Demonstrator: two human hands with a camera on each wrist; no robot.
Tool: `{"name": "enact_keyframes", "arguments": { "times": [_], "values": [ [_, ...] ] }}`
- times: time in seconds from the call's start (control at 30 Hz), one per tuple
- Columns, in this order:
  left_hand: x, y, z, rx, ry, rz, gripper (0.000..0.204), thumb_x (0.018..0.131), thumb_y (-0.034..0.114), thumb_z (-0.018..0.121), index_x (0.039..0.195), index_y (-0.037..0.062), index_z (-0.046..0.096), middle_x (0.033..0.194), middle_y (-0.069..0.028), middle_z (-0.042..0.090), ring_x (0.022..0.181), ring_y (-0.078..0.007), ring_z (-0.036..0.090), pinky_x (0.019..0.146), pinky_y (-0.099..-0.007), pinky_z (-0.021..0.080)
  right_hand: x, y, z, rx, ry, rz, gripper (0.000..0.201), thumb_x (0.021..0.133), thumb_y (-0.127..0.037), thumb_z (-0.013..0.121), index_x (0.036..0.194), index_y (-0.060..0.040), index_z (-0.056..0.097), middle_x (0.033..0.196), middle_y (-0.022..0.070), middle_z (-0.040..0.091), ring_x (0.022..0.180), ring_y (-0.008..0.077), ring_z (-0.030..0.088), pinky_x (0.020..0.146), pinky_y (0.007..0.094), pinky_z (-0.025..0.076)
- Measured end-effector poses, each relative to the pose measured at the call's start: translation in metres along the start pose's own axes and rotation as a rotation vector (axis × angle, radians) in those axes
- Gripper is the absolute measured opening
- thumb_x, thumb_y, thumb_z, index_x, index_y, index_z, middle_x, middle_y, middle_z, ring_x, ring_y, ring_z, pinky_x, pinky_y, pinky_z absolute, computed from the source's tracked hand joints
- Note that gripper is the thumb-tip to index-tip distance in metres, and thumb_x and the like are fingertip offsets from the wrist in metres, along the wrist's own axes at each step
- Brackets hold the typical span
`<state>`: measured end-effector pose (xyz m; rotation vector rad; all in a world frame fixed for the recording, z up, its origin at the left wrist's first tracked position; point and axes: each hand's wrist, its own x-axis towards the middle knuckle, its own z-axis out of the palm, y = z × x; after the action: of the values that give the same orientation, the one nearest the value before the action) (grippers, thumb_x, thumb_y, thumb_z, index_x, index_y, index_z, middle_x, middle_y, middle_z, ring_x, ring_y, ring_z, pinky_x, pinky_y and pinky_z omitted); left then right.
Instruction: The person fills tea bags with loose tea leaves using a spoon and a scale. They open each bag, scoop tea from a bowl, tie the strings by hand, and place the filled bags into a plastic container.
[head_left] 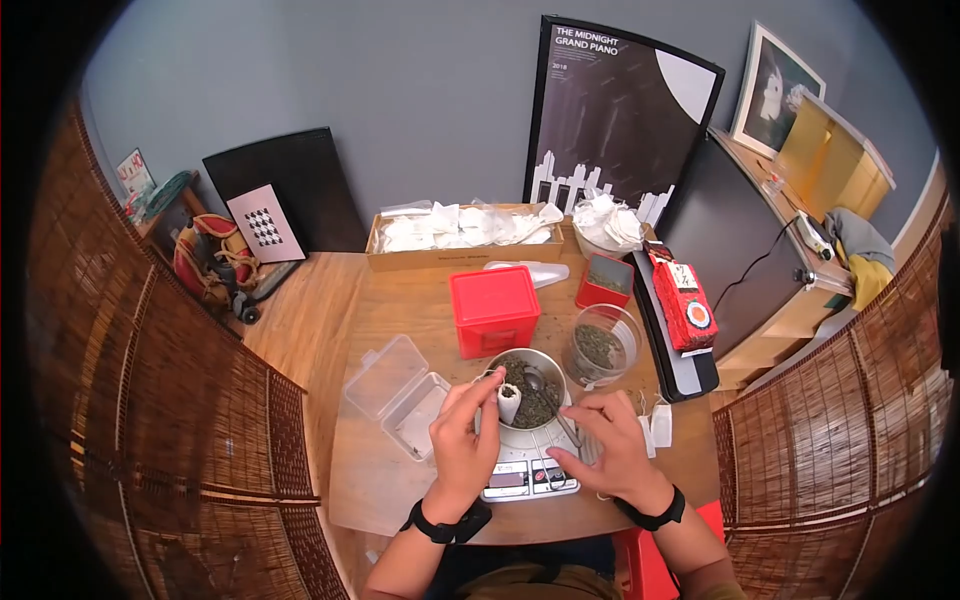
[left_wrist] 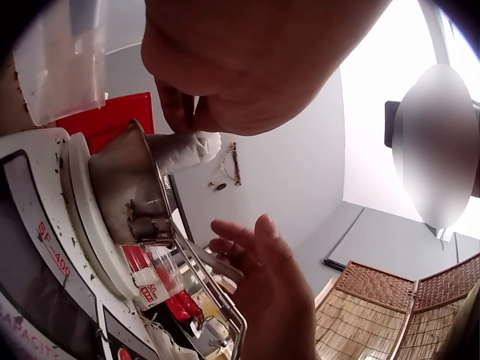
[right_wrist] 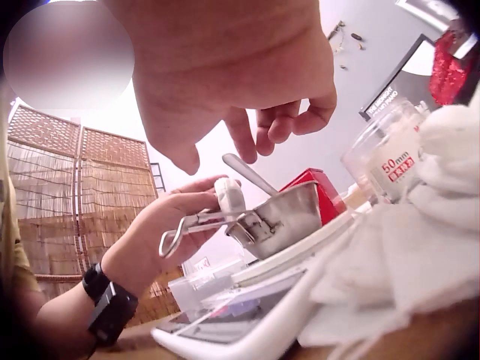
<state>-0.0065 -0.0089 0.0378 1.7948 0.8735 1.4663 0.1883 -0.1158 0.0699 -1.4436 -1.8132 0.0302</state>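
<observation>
A steel pan (left_wrist: pixel 120 180) with a wire handle stands on a white kitchen scale (head_left: pixel 510 492) and holds dried tea leaves (head_left: pixel 538 408). My left hand (head_left: pixel 465 440) pinches a small white tea bag (head_left: pixel 509 404) at the pan's left side; leaves show in its open mouth. A metal spoon (head_left: pixel 534 378) rests in the leaves, its handle sloping out toward me. Close above that handle, my right hand (head_left: pixel 610 445) has its fingers loosely bent and parted. A gap shows between the fingertips and the handle end (right_wrist: pixel 234 162) in the right wrist view.
A clear jar (head_left: pixel 600 345) of leaves and an open red tin (head_left: pixel 605 283) stand right of a red box (head_left: pixel 495 305). An opened clear plastic box (head_left: pixel 400 395) lies left. White bags fill a cardboard tray (head_left: pixel 465 258) behind. Tagged tea bags (head_left: pixel 661 425) lie right.
</observation>
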Motion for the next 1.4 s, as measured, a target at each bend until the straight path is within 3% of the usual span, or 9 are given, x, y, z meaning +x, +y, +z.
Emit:
{"name": "enact_keyframes", "arguments": {
  "times": [0.2,0.37,0.53,0.67,0.97,1.07,1.2,1.27,1.4],
  "values": [
    [0.000,0.007,0.000,0.001,-0.003,0.000,0.029,0.099,-0.009,0.071,0.126,-0.0016,0.079,0.112,-0.0188,0.082,0.095,-0.0256,0.079,0.086,-0.0351,0.061,0.035,-0.008,0.008,0.226,0.002,0.107,0.045,0.089,-0.018,0.091,0.126,0.0001,0.074,0.112,0.0153,0.069,0.088,0.0286,0.067,0.077,0.0387,0.057],
    [0.000,0.011,-0.002,0.011,-0.003,-0.021,0.028,0.099,-0.008,0.073,0.126,-0.0013,0.079,0.110,-0.0190,0.082,0.094,-0.0259,0.079,0.084,-0.0356,0.061,0.053,-0.006,0.023,0.313,-0.203,0.112,0.037,0.092,-0.015,0.087,0.123,0.0012,0.073,0.105,0.0149,0.070,0.082,0.0276,0.070,0.073,0.0396,0.058],
    [0.005,0.008,-0.007,0.190,-0.022,0.222,0.025,0.095,-0.008,0.077,0.119,-0.0034,0.078,0.103,-0.0198,0.080,0.092,-0.0365,0.077,0.082,-0.0407,0.061,0.054,-0.004,0.030,0.305,-0.213,0.149,0.030,0.093,-0.012,0.084,0.118,0.0012,0.073,0.096,0.0148,0.070,0.079,0.0291,0.072,0.072,0.0410,0.057],
    [0.008,0.002,-0.011,0.274,-0.068,0.305,0.027,0.092,-0.009,0.078,0.119,-0.0031,0.076,0.101,-0.0201,0.079,0.089,-0.0386,0.074,0.079,-0.0435,0.060,0.053,-0.003,0.031,0.293,-0.226,0.157,0.028,0.093,-0.010,0.083,0.117,0.0010,0.073,0.095,0.0153,0.069,0.079,0.0302,0.072,0.071,0.0427,0.057],
    [0.016,0.018,-0.025,0.460,-0.238,0.377,0.054,0.080,-0.007,0.074,0.134,0.0012,0.076,0.100,-0.0117,0.072,0.092,-0.0327,0.068,0.081,-0.0431,0.057,0.055,-0.011,0.026,0.291,-0.245,0.155,0.029,0.094,-0.007,0.081,0.120,0.0017,0.072,0.096,0.0164,0.069,0.080,0.0320,0.072,0.072,0.0441,0.057],
    [0.017,0.016,-0.028,0.493,-0.282,0.424,0.051,0.081,-0.004,0.074,0.131,0.0012,0.077,0.100,-0.0106,0.071,0.093,-0.0314,0.068,0.081,-0.0433,0.056,0.053,-0.009,0.031,0.298,-0.188,0.086,0.028,0.094,-0.005,0.083,0.119,0.0021,0.073,0.090,0.0125,0.066,0.073,0.0250,0.069,0.063,0.0344,0.058],
    [0.016,0.018,-0.032,0.476,-0.264,0.394,0.041,0.082,-0.005,0.073,0.122,-0.0002,0.078,0.100,-0.0124,0.071,0.093,-0.0328,0.069,0.082,-0.0449,0.056,0.053,-0.008,0.030,0.286,-0.202,0.091,0.027,0.094,-0.004,0.083,0.118,0.0027,0.073,0.091,0.0126,0.067,0.074,0.0248,0.070,0.065,0.0349,0.058],
    [0.016,0.020,-0.034,0.461,-0.260,0.367,0.038,0.082,-0.006,0.072,0.119,-0.0009,0.078,0.100,-0.0135,0.072,0.094,-0.0340,0.069,0.083,-0.0457,0.056,0.053,-0.010,0.027,0.294,-0.215,0.152,0.024,0.094,-0.006,0.081,0.115,0.0034,0.074,0.097,0.0174,0.070,0.081,0.0319,0.073,0.076,0.0440,0.059],
    [0.018,0.033,-0.040,0.381,-0.260,0.297,0.025,0.089,-0.009,0.076,0.113,-0.0028,0.079,0.098,-0.0178,0.074,0.090,-0.0380,0.070,0.078,-0.0457,0.056,0.052,-0.009,0.026,0.290,-0.209,0.154,0.023,0.093,-0.006,0.081,0.114,0.0037,0.074,0.098,0.0177,0.072,0.081,0.0317,0.073,0.076,0.0436,0.059]
  ]
}}
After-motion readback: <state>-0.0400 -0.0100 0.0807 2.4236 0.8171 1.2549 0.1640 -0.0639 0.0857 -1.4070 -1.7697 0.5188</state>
